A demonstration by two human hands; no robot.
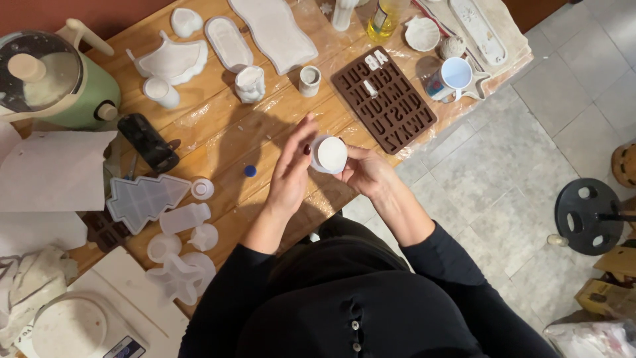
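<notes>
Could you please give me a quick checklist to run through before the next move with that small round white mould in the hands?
1. Round white mould held securely by the right hand: ok.
2. Left hand at the mould's edge, fingers touching it: ok.
3. Mould held above the wooden table, not over the floor: ok.
4. Brown letter mould apart from the hands: ok.
5. Small blue cap out of the way: ok.
6. Mould's filling fully set: cannot tell.
</notes>
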